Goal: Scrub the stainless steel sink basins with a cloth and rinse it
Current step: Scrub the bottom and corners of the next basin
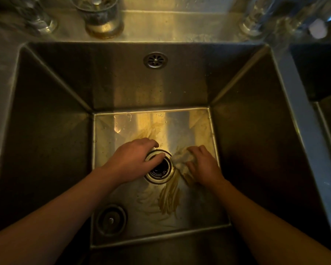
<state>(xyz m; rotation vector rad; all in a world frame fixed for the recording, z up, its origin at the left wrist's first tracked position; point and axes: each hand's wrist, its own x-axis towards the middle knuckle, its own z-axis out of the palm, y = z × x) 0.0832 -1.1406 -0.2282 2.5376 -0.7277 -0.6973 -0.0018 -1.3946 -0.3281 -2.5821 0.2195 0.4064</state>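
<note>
The right hand's fingers (196,152) are curled and pressed down onto a crumpled pale cloth (183,161), which lies bunched under and just ahead of them on the basin floor, touching the right edge of the drain (160,169). The right hand (203,166) covers the cloth's rear part; the front folds show past the fingertips. The left hand's fingers (155,155) are bent loosely, laid over the drain's upper left rim; whether they pinch anything under them cannot be told. The left hand (134,159) rests palm down beside the open drain hole. Yellowish streaks mark the wet floor of the sink basin (199,127). A round stopper (111,219) lies near the front left corner. An overflow grille (155,60) sits on the back wall.
</note>
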